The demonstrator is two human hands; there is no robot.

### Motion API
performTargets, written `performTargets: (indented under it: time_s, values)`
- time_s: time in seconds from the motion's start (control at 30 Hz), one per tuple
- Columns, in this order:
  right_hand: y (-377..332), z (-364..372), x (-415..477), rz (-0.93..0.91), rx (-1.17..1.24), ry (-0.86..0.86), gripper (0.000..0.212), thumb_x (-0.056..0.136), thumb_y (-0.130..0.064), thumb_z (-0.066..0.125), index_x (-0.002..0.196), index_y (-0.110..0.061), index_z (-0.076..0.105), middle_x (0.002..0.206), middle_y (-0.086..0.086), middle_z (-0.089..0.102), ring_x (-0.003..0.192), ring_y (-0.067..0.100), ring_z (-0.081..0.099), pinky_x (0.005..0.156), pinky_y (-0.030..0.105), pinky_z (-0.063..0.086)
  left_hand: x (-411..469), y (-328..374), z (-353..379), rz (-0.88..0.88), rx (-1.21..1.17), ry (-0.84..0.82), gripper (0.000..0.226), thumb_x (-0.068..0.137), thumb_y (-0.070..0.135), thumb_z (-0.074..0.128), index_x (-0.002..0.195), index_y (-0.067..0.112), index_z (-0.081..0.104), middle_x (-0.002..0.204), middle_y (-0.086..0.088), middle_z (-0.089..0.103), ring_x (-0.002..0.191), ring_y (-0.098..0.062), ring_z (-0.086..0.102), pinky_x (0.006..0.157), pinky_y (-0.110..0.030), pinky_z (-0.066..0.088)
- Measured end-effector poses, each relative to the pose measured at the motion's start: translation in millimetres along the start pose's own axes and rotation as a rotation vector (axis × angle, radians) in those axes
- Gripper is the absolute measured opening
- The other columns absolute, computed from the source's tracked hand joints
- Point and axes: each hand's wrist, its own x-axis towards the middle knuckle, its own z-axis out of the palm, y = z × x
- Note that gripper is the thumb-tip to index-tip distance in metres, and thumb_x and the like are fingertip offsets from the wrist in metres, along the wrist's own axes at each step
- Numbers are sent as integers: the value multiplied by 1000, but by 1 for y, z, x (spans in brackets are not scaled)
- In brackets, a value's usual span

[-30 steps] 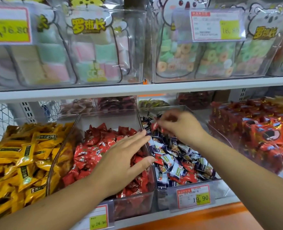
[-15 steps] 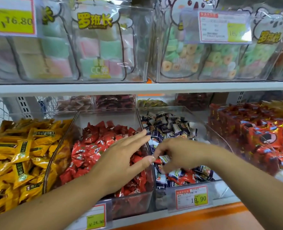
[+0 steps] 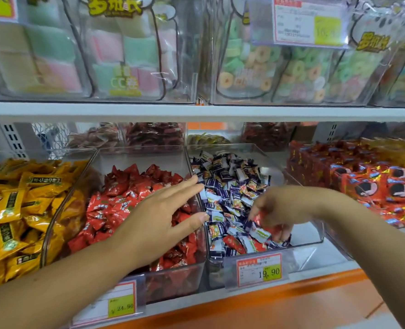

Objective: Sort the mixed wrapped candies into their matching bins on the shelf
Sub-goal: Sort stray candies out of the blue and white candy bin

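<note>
Reaching into the clear mixed bin point(image 3: 303, 252), the right hand point(image 3: 279, 207) points its fingers downward, curled into the pile of navy-and-white candies point(image 3: 227, 184). A red-wrapped candy point(image 3: 259, 220) shows between the thumb and the fingertips. Motion blur softens the contact, but the piece appears to be pinched. Stray red pieces point(image 3: 234, 243) lie among the navy-and-white wrappers at the front of this bin.

The left hand point(image 3: 163, 217) is flat, palm down, with fingers straight and slightly spread. It holds nothing. It hovers over the red candies point(image 3: 123, 193) that fill the adjacent red bin point(image 3: 177, 279), immediately left of the mixed bin. The fingertips reach the divider shared by the two bins, and the thumb lies just beside that divider, nearer the front.

Surrounding items:
- Yellow-wrapped candies point(image 3: 18, 205) sit left of the red bin.
- Red packets with cartoon eyes point(image 3: 374, 188) sit right of the mixed bin.
- A price tag marked 19.90 point(image 3: 259, 269) is fixed to the front of the mixed bin.
- A price tag marked 24.90 point(image 3: 121, 305) is fixed to the front of the red bin.
- A white shelf board point(image 3: 196, 112) runs above, carrying clear bags of pastel marshmallow blocks point(image 3: 106, 55) and ring gummies point(image 3: 268, 67).
</note>
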Motion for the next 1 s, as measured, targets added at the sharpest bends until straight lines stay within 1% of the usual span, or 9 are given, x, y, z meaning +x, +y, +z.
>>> performTargets:
  time_s: [0.1,0.2,0.4,0.53,0.67,0.77,0.83,0.9,1.0]
  values:
    - [1,12,1,33,44,-60,35,87,-1,61,112,-25,64,88,0,69,74,17,70,69,25,59,1,-1,0,5,3,1,74,76,82,19,144,53,24,147,41,8,121,36,-4,99,5,-6]
    - [0,21,4,26,-2,-42,42,80,-10,75,114,-29,62,93,-1,68,64,11,64,63,22,56,1,-1,1,8,7,0,71,76,82,19,142,56,22,146,43,8,121,36,-4,98,6,-7]
    - [-2,31,6,-41,-138,31,35,78,-20,75,110,-25,62,79,-12,59,61,9,56,54,17,44,0,-2,2,-7,-4,5,67,77,83,21,139,60,23,148,42,11,130,28,4,104,-2,1]
    - [5,28,6,-56,4,105,16,82,-8,70,96,-13,66,84,7,68,54,8,57,53,21,54,0,-1,3,-3,-11,19,71,78,82,23,142,54,28,149,40,14,132,26,7,104,0,0]
    - [6,3,-5,-134,118,253,19,86,-13,69,100,-24,66,81,3,66,57,12,58,53,26,53,0,-2,3,8,1,21,71,79,80,23,143,51,28,148,40,13,123,35,-1,101,5,-5]
    - [-10,4,-14,-227,238,111,20,86,-16,71,103,-27,69,75,-5,67,58,10,58,56,25,50,0,-2,3,0,6,19,71,79,81,22,144,53,27,147,42,12,124,34,-1,100,5,-5]
    - [-24,18,-11,-224,169,22,23,83,-21,75,105,-25,69,80,-4,69,62,9,60,56,20,50,0,-2,4,-2,3,15,71,78,81,22,144,54,26,147,42,11,125,33,-1,100,4,-4]
    - [-33,34,-2,-227,-59,8,26,82,-27,76,105,-22,67,86,-3,69,67,9,61,58,19,48,1,-2,3,2,2,11,72,78,81,22,144,53,26,147,42,10,124,34,-2,100,5,-5]
    - [-37,41,6,-225,-231,55,17,84,-28,73,95,-19,64,74,-7,62,58,5,57,54,19,43,1,-1,2,-3,-3,5,74,77,82,20,145,52,25,148,41,9,123,35,-3,101,3,-5]
